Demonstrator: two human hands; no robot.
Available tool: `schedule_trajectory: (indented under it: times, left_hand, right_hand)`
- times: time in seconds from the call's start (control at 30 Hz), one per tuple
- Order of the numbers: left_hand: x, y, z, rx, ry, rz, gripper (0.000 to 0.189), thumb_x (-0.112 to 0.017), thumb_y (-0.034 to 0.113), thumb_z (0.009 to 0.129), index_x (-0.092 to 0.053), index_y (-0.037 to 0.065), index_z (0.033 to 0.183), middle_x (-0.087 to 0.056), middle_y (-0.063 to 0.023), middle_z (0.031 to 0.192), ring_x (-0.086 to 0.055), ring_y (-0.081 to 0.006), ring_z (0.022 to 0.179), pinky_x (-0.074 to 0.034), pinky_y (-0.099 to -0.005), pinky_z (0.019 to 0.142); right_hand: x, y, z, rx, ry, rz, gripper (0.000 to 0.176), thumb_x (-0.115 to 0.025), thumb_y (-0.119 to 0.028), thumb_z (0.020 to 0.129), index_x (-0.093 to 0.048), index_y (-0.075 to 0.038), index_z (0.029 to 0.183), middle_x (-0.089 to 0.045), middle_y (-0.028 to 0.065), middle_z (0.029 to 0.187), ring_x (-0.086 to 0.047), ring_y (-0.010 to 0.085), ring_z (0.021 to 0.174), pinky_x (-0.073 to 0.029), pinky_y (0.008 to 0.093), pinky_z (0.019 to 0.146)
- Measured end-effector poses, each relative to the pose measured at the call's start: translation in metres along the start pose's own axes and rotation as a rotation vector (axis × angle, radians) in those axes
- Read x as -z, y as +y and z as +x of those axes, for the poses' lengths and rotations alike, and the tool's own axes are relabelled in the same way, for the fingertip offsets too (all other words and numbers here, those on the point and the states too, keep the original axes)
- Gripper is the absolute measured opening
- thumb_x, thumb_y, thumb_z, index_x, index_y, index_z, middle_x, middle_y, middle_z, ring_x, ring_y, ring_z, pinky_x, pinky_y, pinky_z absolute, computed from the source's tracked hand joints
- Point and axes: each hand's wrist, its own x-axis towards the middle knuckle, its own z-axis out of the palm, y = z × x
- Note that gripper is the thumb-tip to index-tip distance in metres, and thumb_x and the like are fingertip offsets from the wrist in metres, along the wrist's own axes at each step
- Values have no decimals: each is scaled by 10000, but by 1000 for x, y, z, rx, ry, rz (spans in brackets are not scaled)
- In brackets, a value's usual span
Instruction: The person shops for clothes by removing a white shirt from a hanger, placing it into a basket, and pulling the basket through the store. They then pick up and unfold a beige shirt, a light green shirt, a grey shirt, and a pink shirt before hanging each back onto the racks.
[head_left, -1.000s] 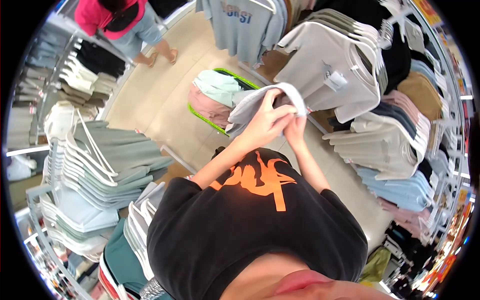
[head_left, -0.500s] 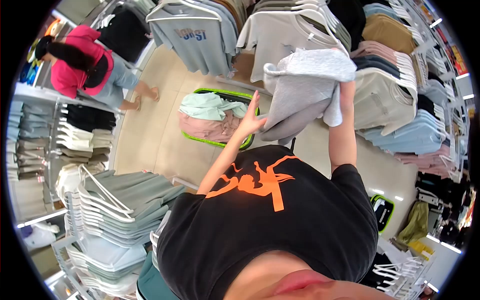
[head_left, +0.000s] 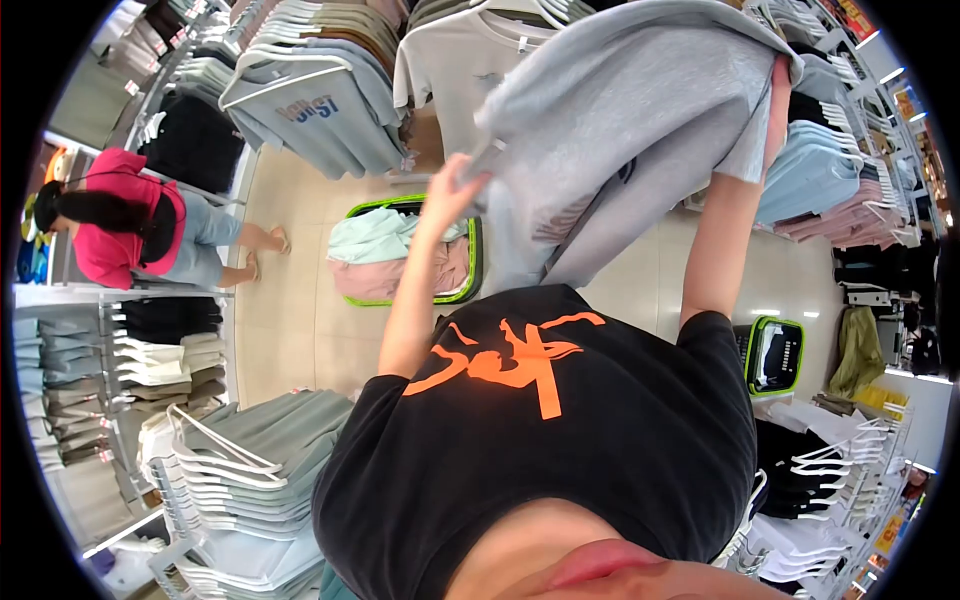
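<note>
A light grey T-shirt (head_left: 640, 110) is spread out in the air in front of me, its lower folds hanging near my chest. My right hand (head_left: 780, 85) holds it up at the far right end, with the fingers mostly hidden behind the cloth. At the shirt's left edge, my left hand (head_left: 455, 190) is closed on the fabric, slightly blurred. Below and left of that hand, a black basket with a bright green rim (head_left: 478, 262) stands on the floor. In it lie a mint-green garment (head_left: 372, 236) and a dusty-pink garment (head_left: 400, 275).
Racks of hanging shirts surround me, including a grey-blue printed shirt (head_left: 310, 105) and a beige shirt (head_left: 450, 65) ahead. Stacked hangers (head_left: 235, 470) stand close at lower left. Another green-rimmed basket (head_left: 797, 360) is at right. A person in pink (head_left: 125, 220) stands at left.
The grey T-shirt went from a bunched fold to spread wide. My right hand rose outward to the right; my left hand moved left and closed from open onto the shirt's edge.
</note>
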Motion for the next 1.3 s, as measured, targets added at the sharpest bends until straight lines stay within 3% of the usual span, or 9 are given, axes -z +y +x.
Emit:
schedule_trajectory:
  times: [0.13, 0.5, 0.67, 0.83, 0.93, 1.03, 1.07, 1.13, 1.3]
  left_hand:
    - [50, 25, 5, 193, 81, -57, 162, -637, 119, 748, -600, 0, 852, -590, 2, 717, -497, -43, 682, -420, -211, 622]
    - [102, 89, 31, 55, 375, 153, 158, -653, 151, 746, -598, 11, 794, -522, 37, 624, -417, -23, 608, -359, -180, 544]
    - [79, 124, -9, -15, 446, 247, 97, -592, 101, 781, -568, 12, 811, -475, 20, 607, -390, -42, 602, -342, -185, 538]
    - [59, 159, -62, -101, 489, 298, 80, -601, 20, 684, -571, 19, 758, -508, -24, 592, -464, -105, 544, -361, -215, 519]
    - [62, 174, -86, -152, 439, 325, 92, -624, 26, 637, -578, 33, 717, -528, -36, 592, -494, -146, 527, -370, -231, 498]
    - [67, 186, -94, -208, 442, 324, 109, -651, 56, 612, -580, 35, 692, -539, -42, 594, -505, -166, 513, -373, -244, 473]
    - [71, 187, -96, -197, 453, 333, 107, -650, 50, 615, -579, 33, 693, -542, -45, 596, -507, -166, 515, -376, -243, 476]
    - [82, 187, -101, -177, 471, 349, 102, -648, 40, 622, -578, 28, 695, -548, -52, 600, -512, -165, 519, -383, -241, 482]
    - [121, 173, -99, -38, 599, 390, 99, -639, 12, 641, -578, 7, 719, -554, -56, 609, -529, -168, 542, -399, -235, 498]
  right_hand:
    - [35, -16, 4, -54, 57, 41, 405, -381, -288, 900, -419, 2, 1181, -497, 111, 1149, -491, 217, 1031, -365, 322, 908]
    - [123, -3, 30, 160, 1, -545, 323, -413, -189, 885, -498, 45, 1089, -534, 92, 1053, -496, 160, 973, -372, 274, 849]
    - [207, 19, 17, -151, -112, -506, 318, -485, -125, 782, -526, 28, 1058, -557, 97, 1006, -509, 172, 941, -382, 283, 839]
    - [270, 111, -77, -499, 215, -222, 312, -520, -171, 760, -543, 16, 1009, -561, 101, 1000, -519, 204, 940, -393, 319, 857]
    - [231, 157, -165, -833, 402, -217, 277, -454, -218, 805, -536, -41, 1001, -565, 87, 948, -539, 194, 919, -437, 331, 812]
    - [221, 205, -242, -1052, -171, -863, 341, -563, -180, 778, -450, -62, 1078, -561, 79, 893, -521, 147, 796, -421, 271, 683]
    - [230, 228, -261, -755, -528, -744, 338, -569, -144, 787, -448, -87, 1098, -520, 23, 810, -467, 100, 662, -395, 235, 590]
    - [155, 194, -233, -817, -834, -869, 471, -592, -140, 761, -389, -101, 1184, -526, 39, 812, -476, 113, 666, -399, 236, 600]
    - [94, 230, -200, -687, -1118, -868, 676, -634, -137, 698, -308, -135, 1289, -525, 101, 1011, -513, 193, 908, -398, 288, 781]
